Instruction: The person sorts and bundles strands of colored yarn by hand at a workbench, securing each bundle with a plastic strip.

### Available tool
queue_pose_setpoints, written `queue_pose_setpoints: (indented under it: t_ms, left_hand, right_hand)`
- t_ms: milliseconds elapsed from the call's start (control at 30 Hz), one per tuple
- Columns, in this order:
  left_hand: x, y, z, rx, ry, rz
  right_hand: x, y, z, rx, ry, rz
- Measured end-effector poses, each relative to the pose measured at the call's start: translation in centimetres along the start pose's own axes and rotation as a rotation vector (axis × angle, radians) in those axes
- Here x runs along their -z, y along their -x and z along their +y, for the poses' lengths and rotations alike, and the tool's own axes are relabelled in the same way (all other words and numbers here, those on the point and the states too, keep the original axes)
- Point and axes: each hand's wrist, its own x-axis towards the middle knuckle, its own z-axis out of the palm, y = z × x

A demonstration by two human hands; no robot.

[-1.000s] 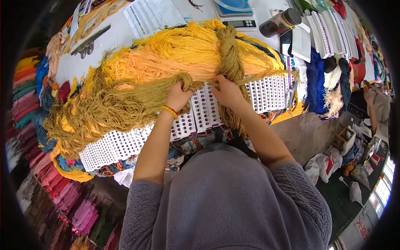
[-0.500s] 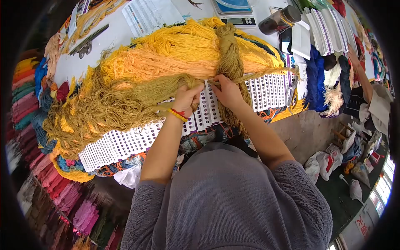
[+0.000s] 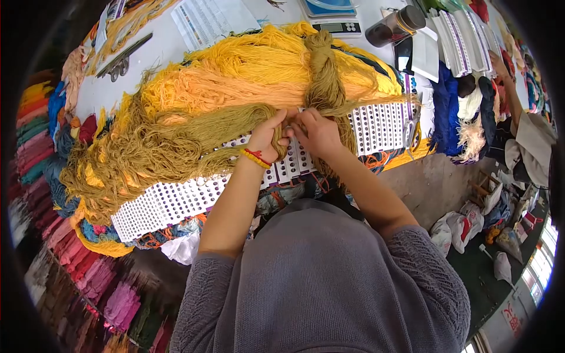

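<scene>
My left hand (image 3: 269, 140) is closed around the looped end of an olive-green thread skein (image 3: 223, 125), whose loose strands spread to the left. Close beside it, the fingertips of my right hand (image 3: 318, 135) are pinched together; what is between them is too small to make out. Both hands are above a row of white cards punched with holes (image 3: 176, 203). A second olive hank (image 3: 325, 67) lies upright just behind my right hand, with strands trailing to the right. Beneath and behind the skein are peach threads (image 3: 218, 88) and yellow threads (image 3: 259, 53).
Scissors (image 3: 416, 132) lie at the cards' right end. At the back are a digital scale (image 3: 338, 27), a dark jar (image 3: 395, 26), a printed sheet (image 3: 209, 23) and a black clip (image 3: 123, 59). A co-worker's hand (image 3: 500, 66) reaches among blue, white and black hanks on the right.
My hands have come closer together, with the fingertips nearly meeting. My left hand has turned, with the olive thread still in it. The co-worker's hand has moved slightly.
</scene>
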Motion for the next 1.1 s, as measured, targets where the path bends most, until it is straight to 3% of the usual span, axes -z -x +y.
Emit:
queue_pose_setpoints:
  t_ms: [100,133,200,300,400,567,667,700,733,767,800,900,967,1000,1100]
  left_hand:
    - [-0.3,0.2,-0.8,-0.217,-0.25,0.265]
    - [-0.4,0.6,-1.1,-0.21,-0.253,0.263]
    - [-0.5,1.3,-1.5,-0.276,-0.442,0.494]
    - [1.5,1.5,-1.9,-0.297,0.044,0.364]
    - [5.4,1.8,-1.0,-0.275,0.324,0.228]
    - [8.7,8.3,5.4,-0.404,0.214,0.353]
    - [11.3,15.3,11.7,-0.647,-0.081,0.599]
    - [13.6,17.3,14.0,-0.99,-0.241,0.833]
    - [14.8,21.0,16.9,-0.911,-0.118,0.845]
    - [19.3,23.7,20.1,-0.964,-0.152,0.955]
    - [14.2,24.7,20.4,-0.965,-0.248,1.316]
    - [14.2,27.1,21.2,-0.814,-0.31,1.118]
    - [10.9,24.2,18.1,-0.686,-0.475,0.589]
    - [7.7,21.9,15.8,-0.567,-0.388,0.682]
    - [3.2,15.7,9.6,-0.388,-0.43,0.454]
  right_hand:
    - [0.1,-1.2,-0.4,-0.137,0.114,-0.105]
    - [0.0,-1.3,-0.4,-0.204,0.169,-0.169]
    - [-0.3,-1.4,-0.2,-0.199,0.173,-0.185]
    - [-0.2,-1.2,-0.3,-0.199,0.197,-0.172]
    - [-0.2,-1.3,-0.4,-0.252,0.191,-0.255]
    - [-1.1,-0.9,0.6,-0.236,0.204,-0.214]
    - [-1.0,-1.0,0.5,-0.237,0.234,-0.225]
    - [-0.9,-1.0,0.5,-0.233,0.231,-0.222]
    - [-0.7,-1.0,0.5,-0.245,0.199,-0.233]
    - [-0.5,-1.2,0.4,-0.255,0.168,-0.244]
    - [0.2,-1.6,0.0,-0.318,0.098,-0.303]
    - [2.2,-3.2,-0.1,-0.379,-0.074,-0.107]
    - [3.6,-5.7,0.1,-0.377,0.092,0.196]
    - [4.0,-7.1,0.6,-0.365,0.263,0.311]
    - [3.7,-8.6,2.9,-0.478,0.387,0.198]
